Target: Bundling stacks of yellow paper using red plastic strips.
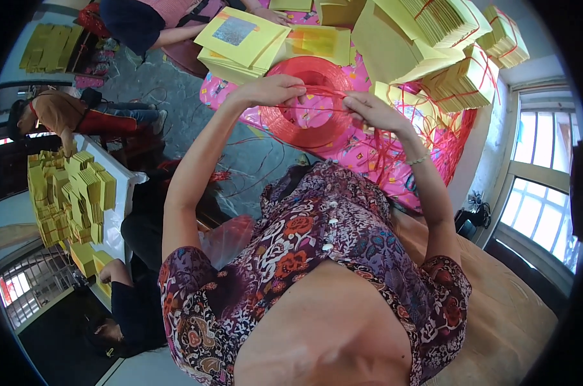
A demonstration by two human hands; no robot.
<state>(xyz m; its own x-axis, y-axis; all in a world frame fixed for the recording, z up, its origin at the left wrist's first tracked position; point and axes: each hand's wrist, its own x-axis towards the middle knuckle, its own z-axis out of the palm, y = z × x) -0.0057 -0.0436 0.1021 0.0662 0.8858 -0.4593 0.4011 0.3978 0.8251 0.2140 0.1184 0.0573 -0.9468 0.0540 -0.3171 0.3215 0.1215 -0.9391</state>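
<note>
Head view, centre: what do the two hands hold?

— The left hand (275, 90) and the right hand (376, 112), both with fingers closed, grip thin red plastic strands (325, 91), which span the gap between them.

— And beneath?

— A flat, ring-shaped coil of glossy red plastic twine (296, 136), lying by the near edge of a worktop covered in pink patterned sheeting (352, 154).

— What else occupies the worktop?

— Near its left corner, a squarish stack of yellow paper sheets (246, 51), the uppermost bearing a silver patch. Toward the right edge, thick yellow paper bundles (459, 80) tied with red strands; below them, a loose red tangle (451, 138).

— Any other hand?

— A co-worker's hand (272, 14), just beyond the stack.
</note>
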